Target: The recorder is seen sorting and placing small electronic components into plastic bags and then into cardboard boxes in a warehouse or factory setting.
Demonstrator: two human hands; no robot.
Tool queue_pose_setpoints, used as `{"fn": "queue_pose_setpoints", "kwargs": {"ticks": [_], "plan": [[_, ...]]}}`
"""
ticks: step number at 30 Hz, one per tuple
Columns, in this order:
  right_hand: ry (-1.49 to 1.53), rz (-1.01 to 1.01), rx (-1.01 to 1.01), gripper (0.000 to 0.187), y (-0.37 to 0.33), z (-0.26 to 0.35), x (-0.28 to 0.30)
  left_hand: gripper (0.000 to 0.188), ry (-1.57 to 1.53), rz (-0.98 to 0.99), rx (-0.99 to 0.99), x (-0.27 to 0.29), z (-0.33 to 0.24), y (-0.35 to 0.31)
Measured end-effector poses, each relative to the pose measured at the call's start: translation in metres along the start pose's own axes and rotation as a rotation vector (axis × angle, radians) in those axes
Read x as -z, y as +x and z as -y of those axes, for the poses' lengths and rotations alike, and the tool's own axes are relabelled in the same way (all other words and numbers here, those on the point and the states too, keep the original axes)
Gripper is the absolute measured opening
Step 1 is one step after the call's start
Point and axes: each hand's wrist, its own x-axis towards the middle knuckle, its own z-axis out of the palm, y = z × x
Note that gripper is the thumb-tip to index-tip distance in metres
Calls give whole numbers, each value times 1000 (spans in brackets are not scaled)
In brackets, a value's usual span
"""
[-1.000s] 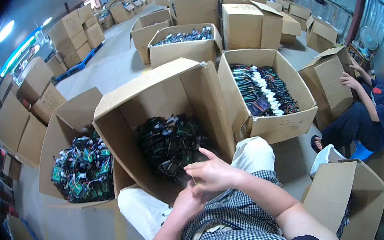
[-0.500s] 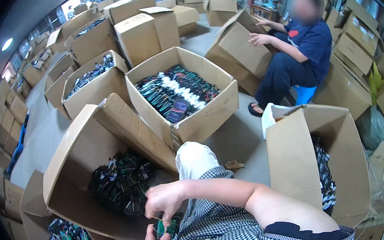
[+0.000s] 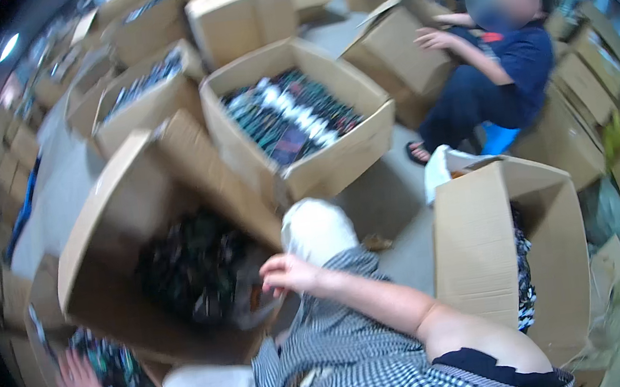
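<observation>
The heap of green boards with leads point(image 3: 128, 382) lies in the left carton point(image 3: 46, 281), and the left hand point(image 3: 84, 384) is at the heap's left edge, fingers apart; blur hides whether they touch it. The step in hand looks like a reach into that carton. Taking a piece from there would call for closing on one board and easing its leads free. The right hand point(image 3: 289, 275), fingers curled, is at the near right edge of the tilted carton point(image 3: 92, 247), beside a see-through, orange-patched item point(image 3: 255, 301); I cannot tell whether it grips that. Dark wired pieces point(image 3: 194, 262) fill the tilted carton's bottom. Beyond its right wall stands a carton of bundled leads point(image 3: 345, 162).
</observation>
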Motion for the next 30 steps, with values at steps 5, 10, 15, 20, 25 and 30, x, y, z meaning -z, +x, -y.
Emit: {"fn": "queue_pose_setpoints", "kwargs": {"ticks": [5,10,15,20,25,30], "plan": [[-276,-77,-116,36,7,18,14,40,413,525,144,-5,114,17],[-276,-6,-217,33,44,17,12,28,465,574,392,-2,179,31],[-615,22,-225,41,134,-14,18,28,331,359,504,43,219,77],[-1042,-113,-115,50,222,-70,4,27,397,56,480,31,243,94],[-1682,39,156,61,272,-117,-33,28,406,318,540,30,235,108],[-1829,110,158,60,296,-122,-14,26,451,272,461,28,226,113]]}}
